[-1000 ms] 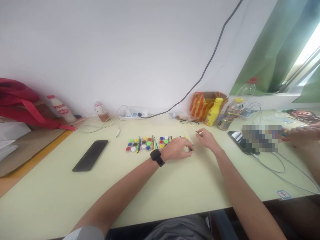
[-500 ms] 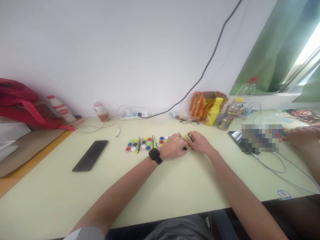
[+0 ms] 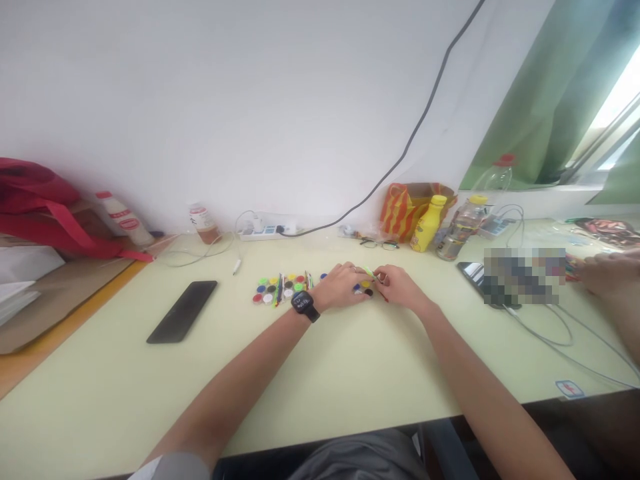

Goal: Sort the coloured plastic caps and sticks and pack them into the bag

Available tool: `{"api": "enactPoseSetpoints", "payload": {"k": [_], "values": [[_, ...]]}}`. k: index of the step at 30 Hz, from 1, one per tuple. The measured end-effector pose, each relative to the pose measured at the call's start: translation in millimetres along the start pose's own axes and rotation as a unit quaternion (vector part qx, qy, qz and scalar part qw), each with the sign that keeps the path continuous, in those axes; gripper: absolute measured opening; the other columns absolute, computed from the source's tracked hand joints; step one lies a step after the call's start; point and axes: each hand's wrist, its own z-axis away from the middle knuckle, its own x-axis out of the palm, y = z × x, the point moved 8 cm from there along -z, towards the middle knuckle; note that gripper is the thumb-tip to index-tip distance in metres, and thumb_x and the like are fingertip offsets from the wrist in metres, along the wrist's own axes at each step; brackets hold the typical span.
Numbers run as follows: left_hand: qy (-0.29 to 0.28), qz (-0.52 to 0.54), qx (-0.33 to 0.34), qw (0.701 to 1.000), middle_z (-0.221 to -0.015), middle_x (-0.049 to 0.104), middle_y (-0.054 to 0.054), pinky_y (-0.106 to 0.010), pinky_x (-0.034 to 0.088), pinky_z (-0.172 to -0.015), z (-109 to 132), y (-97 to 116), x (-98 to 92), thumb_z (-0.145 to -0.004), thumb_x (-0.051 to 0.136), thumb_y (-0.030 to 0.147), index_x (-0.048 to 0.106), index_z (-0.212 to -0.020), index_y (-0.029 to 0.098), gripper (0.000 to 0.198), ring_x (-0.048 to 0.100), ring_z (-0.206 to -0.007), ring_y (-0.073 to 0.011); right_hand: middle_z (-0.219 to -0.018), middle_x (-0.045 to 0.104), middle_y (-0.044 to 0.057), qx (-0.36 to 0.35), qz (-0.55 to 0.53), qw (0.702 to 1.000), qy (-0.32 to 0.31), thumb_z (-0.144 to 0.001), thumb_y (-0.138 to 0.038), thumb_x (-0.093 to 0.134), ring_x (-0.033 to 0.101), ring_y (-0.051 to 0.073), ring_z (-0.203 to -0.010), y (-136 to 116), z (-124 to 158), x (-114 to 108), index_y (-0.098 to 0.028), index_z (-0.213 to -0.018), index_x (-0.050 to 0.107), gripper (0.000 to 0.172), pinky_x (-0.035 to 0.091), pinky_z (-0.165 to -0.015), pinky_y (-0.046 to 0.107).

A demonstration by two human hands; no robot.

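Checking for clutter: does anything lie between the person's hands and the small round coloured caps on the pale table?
Nothing visible does. The left hand and right hand meet at the nearest small round coloured caps.

No legible text anywhere: labels on the white bottles (image 3: 125, 217) and the table-edge sticker (image 3: 569, 388) too blurred

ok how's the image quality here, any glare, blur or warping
Head view: the window at top right is blown out white; the table edge bows from wide-angle warping; a pixelated patch hides something at the right; the left hand and right hand look soft, so their grip is unclear.
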Motion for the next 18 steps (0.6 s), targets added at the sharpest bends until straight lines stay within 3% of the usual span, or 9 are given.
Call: {"api": "enactPoseSetpoints", "payload": {"k": [5, 11, 14, 18], "values": [[-0.016, -0.017, 0.021, 1.000, -0.128, 0.071, -0.003, -0.039, 0.043, -0.099, 0.5, 0.6, 5.4, -0.096, 0.065, 0.033, 0.074, -0.116, 0.033, 0.022, 0.058, -0.123, -0.0275, -0.086, 0.068, 0.004, 0.005, 0.007, 1.000, -0.012, -0.089, -0.025, 0.060, 0.061, 0.017, -0.073, 4.3, -0.7, 0.2, -0.020, -0.099, 0.070, 0.015, 0.042, -0.067, 0.026], [-0.007, -0.022, 0.022, 0.999, -0.126, 0.073, -0.005, -0.041, 0.044, -0.100, 0.0, 3.3, 6.7, -0.096, 0.065, 0.036, 0.072, -0.119, 0.031, 0.025, 0.059, -0.122, -0.0275, -0.086, 0.071, 0.005, 0.020, 0.039, 0.999, -0.003, -0.091, -0.023, 0.059, 0.062, 0.019, -0.077, 1.3, 1.5, -2.1, -0.021, -0.094, 0.069, 0.011, 0.039, -0.067, 0.028], [0.006, -0.012, 0.014, 1.000, -0.125, 0.073, -0.006, -0.042, 0.044, -0.102, -1.3, 0.8, -6.2, -0.095, 0.066, 0.036, 0.070, -0.125, 0.031, 0.030, 0.059, -0.123, -0.0281, -0.087, 0.072, 0.006, 0.038, 0.061, 0.997, 0.015, -0.093, -0.028, 0.060, 0.062, 0.021, -0.078, 0.4, 4.8, -5.9, -0.023, -0.096, 0.069, 0.011, 0.035, -0.065, 0.029], [0.059, -0.011, -0.010, 0.998, -0.128, 0.071, -0.011, -0.044, 0.045, -0.106, 5.6, -12.2, -47.6, -0.097, 0.065, 0.038, 0.069, -0.131, 0.024, 0.037, 0.060, -0.123, -0.0289, -0.079, 0.072, 0.004, 0.042, 0.055, 0.998, -0.001, -0.093, -0.030, 0.061, 0.062, 0.020, -0.072, -2.1, 7.0, -3.2, -0.024, -0.100, 0.070, 0.012, 0.037, -0.065, 0.029]]}}
